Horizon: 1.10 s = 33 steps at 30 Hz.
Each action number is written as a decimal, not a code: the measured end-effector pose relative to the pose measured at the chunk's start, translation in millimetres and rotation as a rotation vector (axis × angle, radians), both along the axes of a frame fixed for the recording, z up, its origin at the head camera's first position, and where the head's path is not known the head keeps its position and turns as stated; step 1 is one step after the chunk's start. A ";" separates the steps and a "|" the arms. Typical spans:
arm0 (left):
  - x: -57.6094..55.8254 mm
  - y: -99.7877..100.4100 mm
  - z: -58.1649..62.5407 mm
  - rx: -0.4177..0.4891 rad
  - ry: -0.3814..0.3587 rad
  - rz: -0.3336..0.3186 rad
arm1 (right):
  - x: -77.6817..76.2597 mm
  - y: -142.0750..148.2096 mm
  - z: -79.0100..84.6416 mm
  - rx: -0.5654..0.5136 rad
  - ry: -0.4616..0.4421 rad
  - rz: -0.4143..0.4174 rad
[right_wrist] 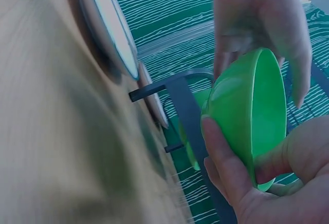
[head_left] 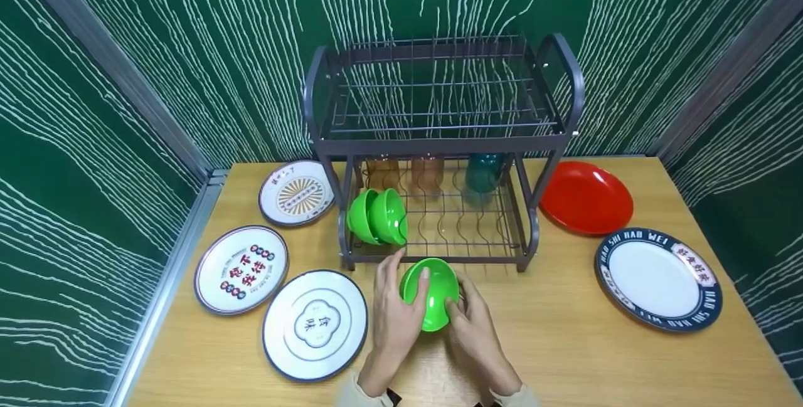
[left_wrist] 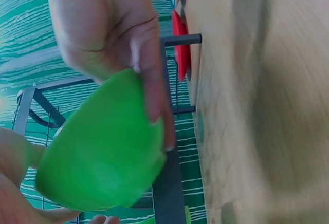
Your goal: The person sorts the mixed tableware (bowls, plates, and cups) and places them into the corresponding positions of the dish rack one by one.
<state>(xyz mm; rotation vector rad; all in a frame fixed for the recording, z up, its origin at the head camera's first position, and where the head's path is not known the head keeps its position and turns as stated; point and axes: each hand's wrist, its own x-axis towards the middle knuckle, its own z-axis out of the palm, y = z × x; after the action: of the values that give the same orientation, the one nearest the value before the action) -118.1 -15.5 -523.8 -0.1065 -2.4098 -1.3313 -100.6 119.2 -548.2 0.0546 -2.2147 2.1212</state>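
A green bowl (head_left: 439, 294) is held tilted in front of the rack, its hollow toward the head camera. My right hand (head_left: 473, 322) pinches its rim, thumb inside and fingers (right_wrist: 223, 154) along the outer wall. Around the bowl's other side is my left hand (head_left: 399, 310). Its fingers are fairly straight, and in the right wrist view its thumb stands apart from the rim. Two more green bowls (head_left: 389, 216) stand on edge, nested together, at the left of the lower tier of the dark two-tier rack (head_left: 439, 145).
Behind those bowls, an amber cup (head_left: 382, 174), a pink cup (head_left: 427, 174) and a teal cup (head_left: 484, 173) occupy the lower tier. Several patterned white plates (head_left: 313, 325) lie at left. A red plate (head_left: 586, 198) and a dark-rimmed plate (head_left: 659, 280) lie at right.
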 end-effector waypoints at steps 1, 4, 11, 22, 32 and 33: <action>0.7 0.6 -0.9 0.013 -0.008 -0.008 | 1.3 0.3 5.1 -0.004 0.009 0.001; 2.8 2.1 -3.5 0.073 -0.019 -0.051 | 1.5 1.7 6.3 -0.017 0.024 -0.001; 5.6 4.4 -5.4 0.199 -0.038 -0.202 | -2.6 7.2 -8.1 -0.019 0.016 -0.007; 5.1 -4.1 -6.9 0.252 -0.078 -0.526 | -5.9 17.3 -8.5 -0.097 0.032 0.035; 17.5 -1.8 36.4 0.223 -0.021 -0.514 | -9.0 20.1 -4.4 -0.102 0.059 0.066; 17.2 -1.0 36.8 0.215 -0.010 -0.508 | -9.7 20.4 -4.5 -0.098 0.066 0.065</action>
<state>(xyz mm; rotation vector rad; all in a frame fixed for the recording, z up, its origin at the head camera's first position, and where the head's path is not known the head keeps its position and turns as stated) -100.9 -16.6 -487.0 -0.6905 -2.3136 -1.7972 -110.3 139.6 -552.6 0.1910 -2.0972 2.2242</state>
